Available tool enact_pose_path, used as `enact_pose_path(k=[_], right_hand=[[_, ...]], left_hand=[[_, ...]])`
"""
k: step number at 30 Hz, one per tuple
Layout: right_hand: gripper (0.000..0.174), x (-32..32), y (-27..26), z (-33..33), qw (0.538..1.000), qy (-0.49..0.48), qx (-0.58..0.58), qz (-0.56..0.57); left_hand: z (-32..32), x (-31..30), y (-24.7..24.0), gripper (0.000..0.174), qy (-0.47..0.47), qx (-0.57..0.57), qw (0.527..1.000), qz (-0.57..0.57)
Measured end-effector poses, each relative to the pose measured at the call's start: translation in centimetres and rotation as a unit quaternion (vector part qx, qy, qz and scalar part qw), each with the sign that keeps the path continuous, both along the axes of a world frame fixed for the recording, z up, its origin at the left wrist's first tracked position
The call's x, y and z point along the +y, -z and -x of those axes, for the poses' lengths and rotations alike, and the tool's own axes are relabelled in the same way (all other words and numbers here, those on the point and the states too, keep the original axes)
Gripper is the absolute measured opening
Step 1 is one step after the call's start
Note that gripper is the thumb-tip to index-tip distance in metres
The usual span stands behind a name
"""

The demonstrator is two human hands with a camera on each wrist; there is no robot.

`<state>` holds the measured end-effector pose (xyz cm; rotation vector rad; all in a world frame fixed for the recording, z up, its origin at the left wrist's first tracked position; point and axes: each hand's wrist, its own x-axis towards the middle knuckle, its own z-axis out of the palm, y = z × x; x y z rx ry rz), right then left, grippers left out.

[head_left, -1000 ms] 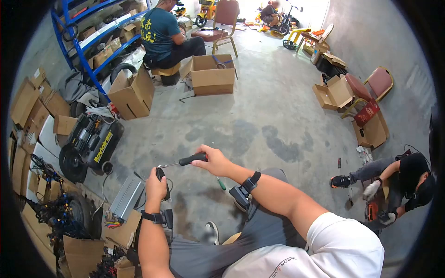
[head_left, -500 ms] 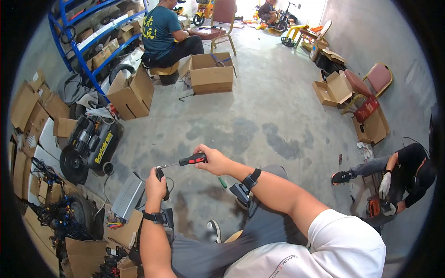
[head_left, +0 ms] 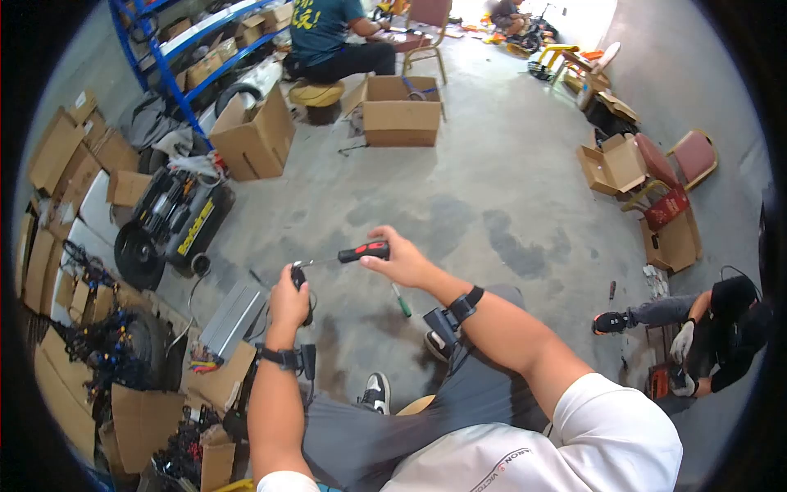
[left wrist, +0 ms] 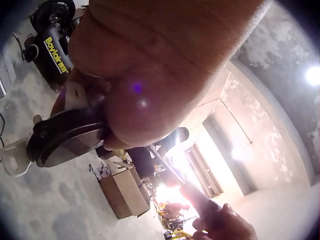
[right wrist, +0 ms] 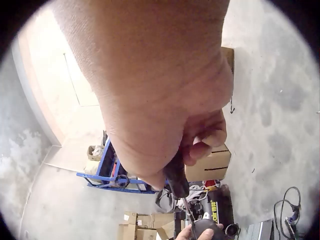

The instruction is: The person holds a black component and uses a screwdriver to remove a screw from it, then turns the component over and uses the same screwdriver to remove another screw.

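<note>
In the head view my right hand [head_left: 402, 259] grips the black and red handle of a screwdriver [head_left: 363, 251], its shaft pointing left. My left hand [head_left: 288, 303] holds a dark rounded part [head_left: 300, 279], and the shaft's tip meets the top of it. The left wrist view shows this part [left wrist: 70, 137] as a black, curved piece with a flat lighter face, gripped by the fingers. From the right wrist, the screwdriver handle [right wrist: 176, 177] lies under the curled fingers, its shaft reaching down to the dark part [right wrist: 205, 227]. Exactly where the tip sits is too small to tell.
A silver finned box [head_left: 232, 321] and a black compressor [head_left: 184, 217] are at left, near cartons and cables. A green-handled tool [head_left: 402, 302] lies on the floor beyond my knees. A seated person [head_left: 721, 328] works at right; another sits by an open carton [head_left: 402, 123].
The head view has tilted, so the room and both hands sit shifted in it. Both hands keep their grips, the screwdriver still against the dark part. The person at right has moved their gloved hands.
</note>
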<state>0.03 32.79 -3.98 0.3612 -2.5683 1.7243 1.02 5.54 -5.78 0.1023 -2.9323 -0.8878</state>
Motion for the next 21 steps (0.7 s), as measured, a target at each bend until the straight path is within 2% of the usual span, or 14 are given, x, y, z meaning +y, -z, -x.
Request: enact_pose_path(k=[4, 6, 10, 13, 15, 16, 18, 19, 21], right_hand=[[0.047, 0.2, -0.5, 0.2, 0.998, -0.047, 0.036, 0.013], [0.044, 0.4, -1.3, 0.4, 0.994, -0.029, -0.104, -0.026], [0.041, 0.4, -1.5, 0.5, 0.992, 0.004, -0.109, -0.068], [0.041, 0.0, 0.0, 0.3, 0.999, 0.014, -0.048, -0.011], [0.042, -0.3, 0.3, 0.2, 0.994, -0.022, 0.024, 0.109], [0.042, -0.2, 0.2, 0.2, 0.993, -0.022, 0.024, 0.109], [0.042, 0.3, -0.6, 0.2, 0.999, -0.033, -0.010, 0.002], [0.042, 0.3, -1.1, 0.3, 0.999, -0.033, -0.010, 0.002], [0.040, 0.2, -2.0, 0.3, 0.994, 0.006, -0.107, 0.002]], left_hand=[[-0.3, 0.8, -1.0, 0.053, -0.035, -0.029, 0.999, 0.009], [-0.2, 0.9, -0.6, 0.053, -0.034, -0.030, 0.999, 0.021], [-0.1, 0.9, -0.6, 0.053, -0.017, -0.020, 1.000, 0.006], [-0.3, 0.8, -0.9, 0.053, -0.024, -0.011, 1.000, -0.004], [-0.2, 0.7, -1.1, 0.052, -0.030, -0.013, 0.999, -0.014], [-0.2, 0.7, -1.0, 0.052, -0.030, -0.013, 0.999, -0.014], [-0.2, 0.7, -0.9, 0.051, -0.027, 0.004, 0.999, -0.018], [-0.2, 0.7, -1.0, 0.051, -0.027, 0.004, 0.999, -0.018], [-0.2, 0.9, -1.2, 0.051, -0.022, -0.022, 0.999, -0.010]])
